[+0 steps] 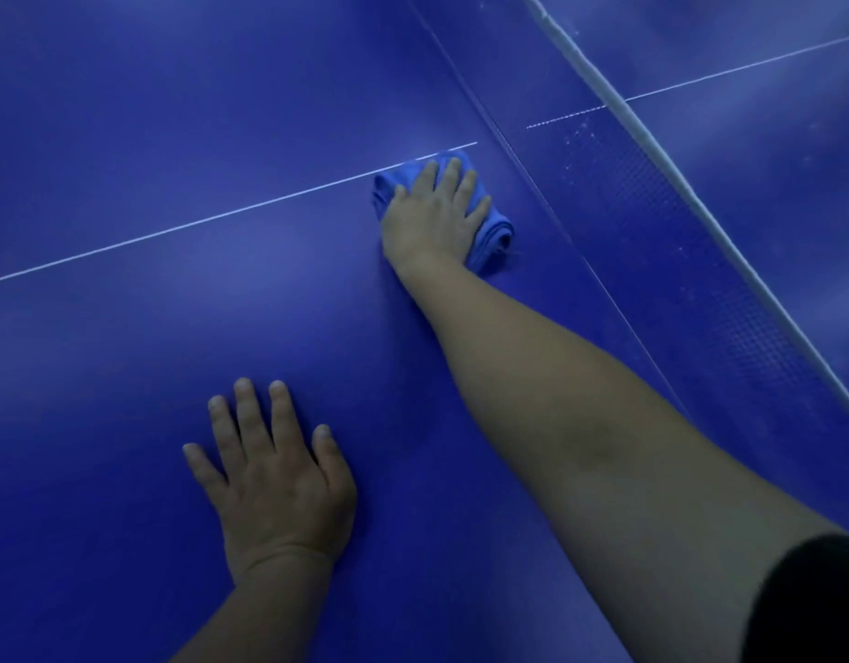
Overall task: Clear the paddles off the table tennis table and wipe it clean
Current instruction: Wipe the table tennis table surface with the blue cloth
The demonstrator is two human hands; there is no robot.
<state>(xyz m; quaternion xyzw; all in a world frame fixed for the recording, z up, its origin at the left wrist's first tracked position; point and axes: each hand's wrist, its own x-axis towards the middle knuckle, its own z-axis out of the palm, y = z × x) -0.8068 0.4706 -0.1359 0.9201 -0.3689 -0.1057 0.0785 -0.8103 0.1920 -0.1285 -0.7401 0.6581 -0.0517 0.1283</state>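
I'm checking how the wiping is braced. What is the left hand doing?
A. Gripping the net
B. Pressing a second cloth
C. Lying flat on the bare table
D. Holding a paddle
C: the left hand lies flat with fingers spread on the table, holding nothing, while the right hand presses the cloth near the net.

Dim, bluish light falls across the scene, with a soft pale sheen at centre left.
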